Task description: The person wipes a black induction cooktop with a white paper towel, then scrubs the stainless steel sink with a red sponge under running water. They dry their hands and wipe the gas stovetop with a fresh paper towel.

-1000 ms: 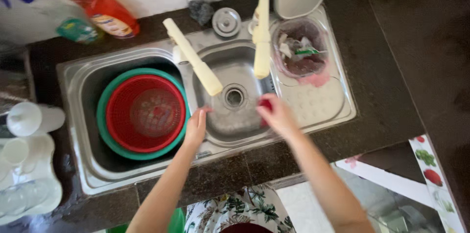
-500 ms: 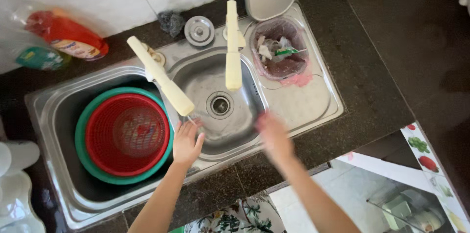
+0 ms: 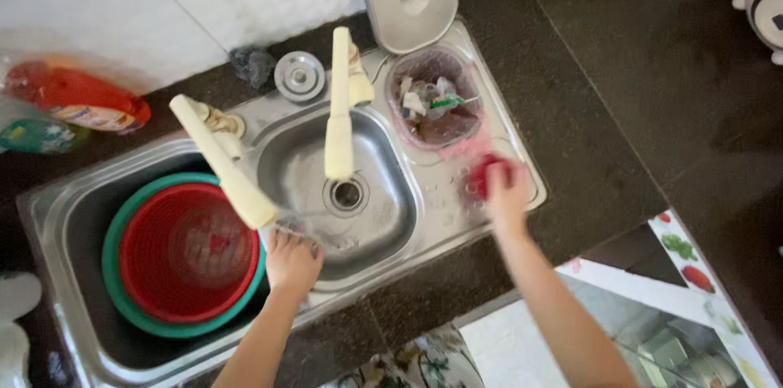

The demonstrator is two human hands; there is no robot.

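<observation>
Your right hand [image 3: 507,192], right of centre, is closed around a red thing [image 3: 488,173], blurred, held over the draining board [image 3: 457,192] below the scrap bin [image 3: 434,101]. Your left hand [image 3: 292,261], fingers curled and empty as far as shows, sits under the left tap [image 3: 224,164], likely rinsing, beside the red basket [image 3: 183,251].

The scene is evenly lit by soft, diffuse light. Dull glare is seen on the steel sink [image 3: 383,233], while the dark surface [image 3: 652,62] is left dim. The right hand [image 3: 507,192] is smeared by motion blur; the edges appear soft.
</observation>
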